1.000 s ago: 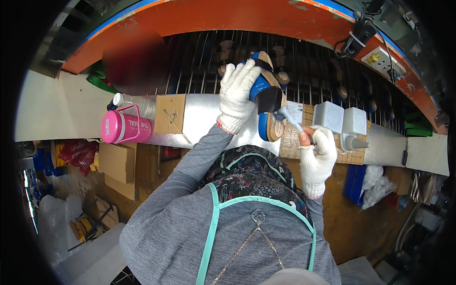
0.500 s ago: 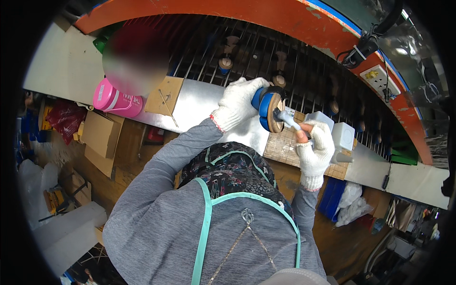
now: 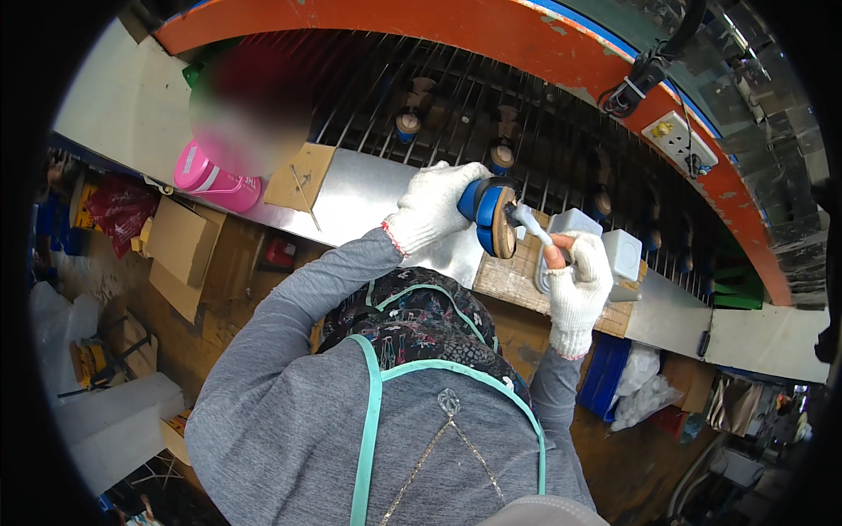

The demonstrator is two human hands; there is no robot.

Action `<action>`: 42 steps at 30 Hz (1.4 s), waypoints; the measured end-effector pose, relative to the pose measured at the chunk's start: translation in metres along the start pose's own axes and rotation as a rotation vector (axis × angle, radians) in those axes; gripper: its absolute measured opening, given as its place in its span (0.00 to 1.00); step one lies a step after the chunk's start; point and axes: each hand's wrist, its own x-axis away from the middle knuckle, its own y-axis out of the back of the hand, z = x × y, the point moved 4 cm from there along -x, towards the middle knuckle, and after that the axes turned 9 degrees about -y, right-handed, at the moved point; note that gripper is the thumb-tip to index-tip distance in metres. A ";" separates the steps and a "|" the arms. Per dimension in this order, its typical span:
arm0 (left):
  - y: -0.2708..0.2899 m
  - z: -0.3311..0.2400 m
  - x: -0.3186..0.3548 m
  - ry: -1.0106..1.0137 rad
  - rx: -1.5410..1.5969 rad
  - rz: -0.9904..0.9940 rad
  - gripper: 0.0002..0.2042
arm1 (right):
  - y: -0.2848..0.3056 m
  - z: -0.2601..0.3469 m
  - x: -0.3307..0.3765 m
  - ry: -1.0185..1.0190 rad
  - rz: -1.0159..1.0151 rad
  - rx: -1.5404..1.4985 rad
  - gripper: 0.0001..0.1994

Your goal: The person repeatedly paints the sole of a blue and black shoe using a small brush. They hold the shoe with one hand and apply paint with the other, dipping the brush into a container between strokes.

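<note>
My left hand, in a white knit glove, grips a blue shoe with its tan sole side turned to the right. Bare fingertips poke out of the white glove on my right hand. Between thumb and fingers it pinches a small brush with a pale handle. The brush's dark tip meets the sole's face, or lies just in front of it; I cannot tell which. Beneath my right hand, white plastic containers stand on a tan board, partly covered by the hand.
Beyond the metal ledge, a rack of metal rods carries several similar shoes. An orange beam arches over it. Left on the ledge are a pink tub and cardboard. A blue bin sits below right.
The view has shifted slightly. The shoe is tilted a little differently in my left hand, and the brush stays close to its sole. Both hands keep their holds.
</note>
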 end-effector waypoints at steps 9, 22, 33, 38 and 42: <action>-0.013 -0.005 0.002 0.168 0.220 0.294 0.33 | 0.005 0.001 -0.003 0.055 0.009 0.039 0.09; -0.011 -0.022 0.009 0.421 1.217 0.715 0.34 | -0.003 -0.003 -0.034 0.053 0.117 -0.030 0.08; -0.006 -0.037 0.002 0.430 1.358 0.878 0.31 | 0.008 -0.020 -0.058 0.173 0.260 -0.038 0.08; -0.020 -0.043 0.003 0.474 1.297 0.980 0.31 | 0.006 -0.049 -0.055 0.008 0.112 -0.110 0.06; -0.036 -0.032 0.010 0.572 1.309 0.995 0.30 | 0.015 -0.093 0.000 -0.218 0.163 -0.162 0.07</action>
